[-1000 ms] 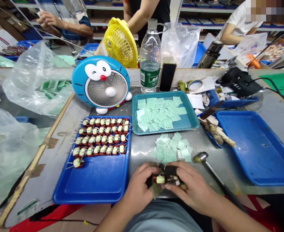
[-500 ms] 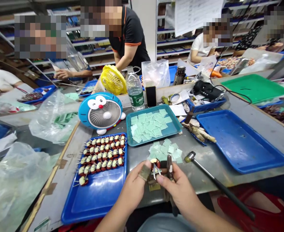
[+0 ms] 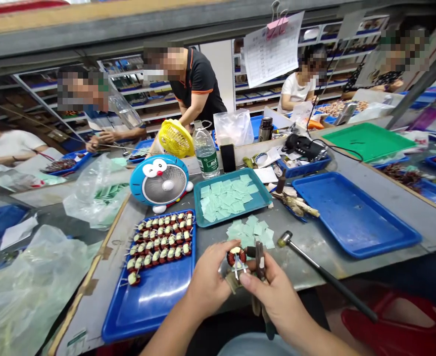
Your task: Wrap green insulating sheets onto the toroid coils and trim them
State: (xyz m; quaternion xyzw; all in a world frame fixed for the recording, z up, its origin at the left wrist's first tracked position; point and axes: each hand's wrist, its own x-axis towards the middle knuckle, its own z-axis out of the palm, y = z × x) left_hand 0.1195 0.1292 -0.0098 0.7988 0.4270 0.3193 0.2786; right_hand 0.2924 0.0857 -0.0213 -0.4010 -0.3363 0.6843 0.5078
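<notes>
In front of me, above the table's near edge, is a copper-wound toroidal coil (image 3: 236, 258) with a pale centre and wire leads pointing down toward me. My left hand (image 3: 211, 277) grips it from the left side, fingers curled around it. My right hand (image 3: 273, 284) is closed around a pair of pliers (image 3: 260, 262), jaws up and handles hanging below the palm. The right thumb presses near the coil's leads. Just beyond both hands lies a loose pile of pale green square sheets (image 3: 250, 231).
Rows of finished-looking coils (image 3: 162, 240) fill the upper part of a blue tray (image 3: 147, 306) at left. A teal tray (image 3: 203, 217) holds more green squares. A hammer (image 3: 325, 272) lies right, near another blue tray (image 3: 355, 212). A cartoon fan (image 3: 160, 183) and water bottle (image 3: 206, 153) stand behind.
The camera view has tilted up and shifted, showing the shelf overhead. My left fingers have shifted on the coil, which shows more fully; the right hand still holds the pliers.
</notes>
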